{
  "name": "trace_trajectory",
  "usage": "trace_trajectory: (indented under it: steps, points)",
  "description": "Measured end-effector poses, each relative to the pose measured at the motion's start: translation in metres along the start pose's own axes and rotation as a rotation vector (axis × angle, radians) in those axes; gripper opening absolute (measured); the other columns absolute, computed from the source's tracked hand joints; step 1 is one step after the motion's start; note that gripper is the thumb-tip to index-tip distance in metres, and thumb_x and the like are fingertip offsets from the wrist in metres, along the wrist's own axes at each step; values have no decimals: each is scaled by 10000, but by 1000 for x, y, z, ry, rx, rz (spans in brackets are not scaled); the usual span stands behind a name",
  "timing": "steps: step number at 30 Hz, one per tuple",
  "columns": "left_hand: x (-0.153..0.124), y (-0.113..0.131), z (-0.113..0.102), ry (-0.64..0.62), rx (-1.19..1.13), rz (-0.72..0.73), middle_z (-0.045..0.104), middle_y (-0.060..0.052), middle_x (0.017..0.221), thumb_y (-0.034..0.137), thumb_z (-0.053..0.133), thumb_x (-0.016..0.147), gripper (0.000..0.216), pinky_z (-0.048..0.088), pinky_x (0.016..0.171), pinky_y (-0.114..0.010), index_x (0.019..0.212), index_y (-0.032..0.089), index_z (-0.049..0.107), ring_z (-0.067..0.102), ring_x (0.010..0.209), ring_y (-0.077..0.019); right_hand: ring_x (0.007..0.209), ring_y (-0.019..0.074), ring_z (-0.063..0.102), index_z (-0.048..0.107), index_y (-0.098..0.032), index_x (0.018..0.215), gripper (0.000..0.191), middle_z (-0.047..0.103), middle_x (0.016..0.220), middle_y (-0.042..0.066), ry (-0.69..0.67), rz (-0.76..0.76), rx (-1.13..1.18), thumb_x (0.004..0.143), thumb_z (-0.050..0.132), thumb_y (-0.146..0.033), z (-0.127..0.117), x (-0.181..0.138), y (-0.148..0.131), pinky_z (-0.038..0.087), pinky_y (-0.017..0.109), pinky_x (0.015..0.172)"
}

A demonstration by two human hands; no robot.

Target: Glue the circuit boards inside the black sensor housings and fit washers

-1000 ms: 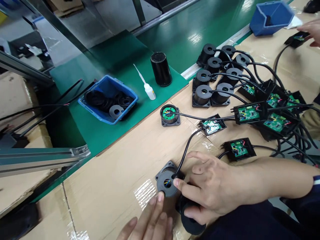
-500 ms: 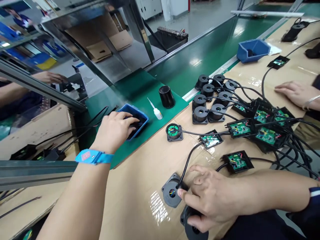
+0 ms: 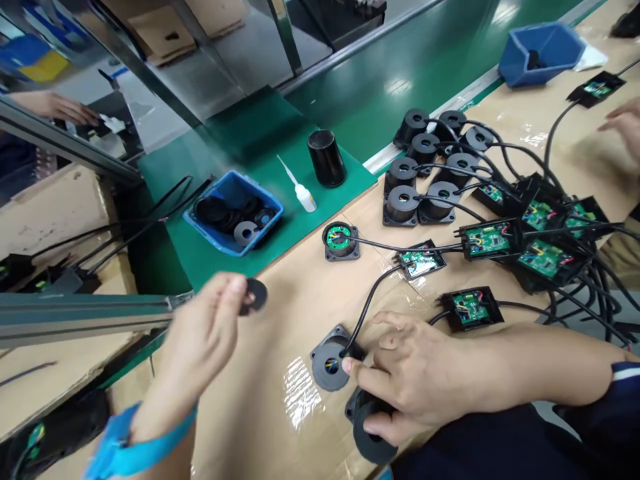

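Observation:
My left hand (image 3: pixel 205 327), with a blue wrist strap (image 3: pixel 143 440), pinches a flat black ring-shaped disc (image 3: pixel 256 297) over the table. Behind it, a blue bin (image 3: pixel 235 213) holds more black discs and a grey one. My right hand (image 3: pixel 410 380) is closed over a black round housing (image 3: pixel 375 437) at the table's front, its thumb on the housing's top. Its index finger touches a second round housing (image 3: pixel 330 367), whose centre hole shows coloured wires. A black cable runs from that one to a small box with a green circuit board (image 3: pixel 423 260).
Several finished-looking round housings (image 3: pixel 403 203) stand in a group at the back. Boxes with circuit boards (image 3: pixel 545 257) and tangled cables pile up on the right. A white dropper bottle (image 3: pixel 306 199), a black cup (image 3: pixel 327 159) and another blue bin (image 3: pixel 540 57) stand farther back. A co-worker's hand (image 3: pixel 625 123) is at right.
My left hand has come out of the blue bin toward me with a black disc. My right hand stays on the housings. The view has shifted down; the co-worker's hand at right has lifted.

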State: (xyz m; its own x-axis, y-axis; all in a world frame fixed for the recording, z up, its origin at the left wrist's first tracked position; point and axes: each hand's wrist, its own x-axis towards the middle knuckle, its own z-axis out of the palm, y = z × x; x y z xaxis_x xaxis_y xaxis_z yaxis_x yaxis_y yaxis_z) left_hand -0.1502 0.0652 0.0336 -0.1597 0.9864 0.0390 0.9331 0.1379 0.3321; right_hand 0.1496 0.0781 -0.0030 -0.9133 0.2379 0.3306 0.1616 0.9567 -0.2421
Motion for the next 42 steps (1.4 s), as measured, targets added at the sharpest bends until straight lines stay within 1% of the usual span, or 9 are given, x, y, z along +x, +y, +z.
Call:
trace_trajectory:
  steps: [3,7,9,12,17,27,30,34,42]
  points:
    - [-39,-4,38,-101,-72,56,575,-4,673,483,278,1050,484,469,611,-290,717,226,518,569,637,-161,722,277,685,642,-93,1218,602,694,694,51,-24,8,10,878,624,-588,-4,0,0,492,473,912]
    - [-64,-12,68,50,63,-9,598,-94,817,525,405,996,410,458,752,-430,790,213,574,568,802,-269,779,291,708,621,-82,1257,623,707,744,67,-71,-4,43,922,573,-604,-7,1,4,499,472,895]
    - [-73,-10,68,157,99,42,637,-145,968,491,497,985,330,459,802,-465,955,184,614,597,921,-312,792,302,709,608,-77,1275,605,709,753,76,-90,-8,70,956,512,-582,-9,2,7,501,487,878]
    - [-86,5,60,242,-22,301,670,-172,1188,302,591,972,235,488,900,-459,1164,167,575,641,1111,-308,790,307,704,590,-89,1295,519,709,764,79,-183,1,129,984,429,-472,-13,5,10,499,514,858]
    - [-102,35,58,147,-140,636,712,-168,1260,42,691,870,303,503,985,-393,1125,148,565,651,1249,-261,776,279,682,607,-134,1261,416,713,813,79,-379,23,184,966,392,-334,-21,11,16,482,480,795]
    - [-112,44,60,175,98,628,699,-144,1340,0,596,891,547,490,1014,-422,1418,126,523,707,1175,-254,810,254,684,608,-162,1319,409,733,875,82,-449,29,205,995,403,-306,-22,15,21,433,473,874]
    - [-121,45,57,135,42,536,741,-127,1259,130,599,941,368,474,1053,-474,1306,173,593,714,1148,-269,752,243,663,632,-174,1286,399,716,820,66,-406,35,206,998,395,-318,-20,13,21,426,467,846]
    - [-144,55,57,181,-6,773,793,-11,1088,287,682,922,197,539,944,-366,1117,292,712,738,1017,-218,795,254,669,649,-169,1248,389,714,822,76,-361,44,212,990,393,-309,-17,10,21,418,472,852]
    - [-164,86,75,131,-69,660,795,-54,999,106,640,934,252,442,1048,-315,1139,206,747,670,1069,-192,829,273,703,632,-151,1260,390,738,846,94,-350,34,189,991,419,-336,-16,7,17,428,475,859]
